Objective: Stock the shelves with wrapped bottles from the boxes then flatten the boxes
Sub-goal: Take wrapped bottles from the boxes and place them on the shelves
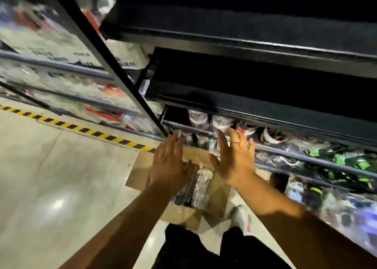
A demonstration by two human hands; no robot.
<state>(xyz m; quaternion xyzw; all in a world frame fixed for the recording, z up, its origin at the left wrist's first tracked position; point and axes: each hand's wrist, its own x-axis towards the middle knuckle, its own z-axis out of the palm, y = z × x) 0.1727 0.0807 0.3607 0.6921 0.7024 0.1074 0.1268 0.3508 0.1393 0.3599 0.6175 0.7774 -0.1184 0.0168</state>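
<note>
Seemingly you are mid-stocking and about to pick again: the cardboard box (140, 166) sits open on the floor at your feet, not yet flattened. Your left hand (169, 164) hovers over it, fingers straight and spread, holding nothing. Below it the wrapped bottles (199, 185) lie in the box, dark bodies under crinkled clear film that looks slippery. Your right hand (234, 158) is likewise flat and empty, up by the shelf (285, 153), where shelved bottles (221, 123) already stand. Next, you need to reach down and close firmly around one bottle's body
</note>
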